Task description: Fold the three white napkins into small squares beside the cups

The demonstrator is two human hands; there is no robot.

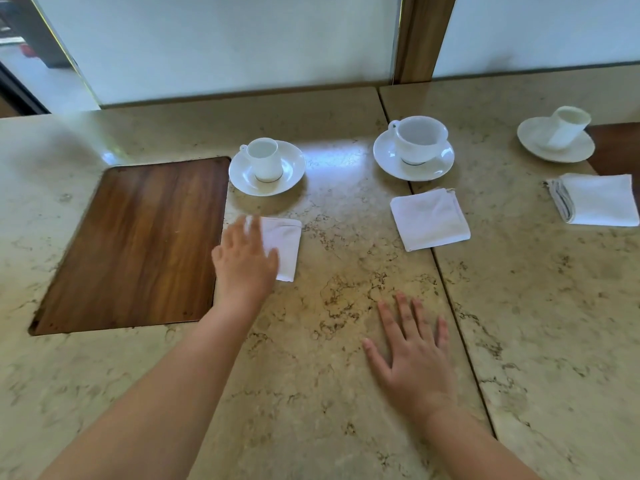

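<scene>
Left hand (pixel 244 263) lies flat-fingered on the napkin (pixel 285 245) below the left cup (pixel 265 161), gripping nothing; right hand (pixel 414 355) rests splayed on the bench (pixel 329 375).

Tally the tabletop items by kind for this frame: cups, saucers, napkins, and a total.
Cups: 3, left cup, middle cup, right cup
Saucers: 3, left saucer, middle saucer, right saucer
Napkins: 3, left napkin, middle napkin, right napkin
Total: 9
</scene>
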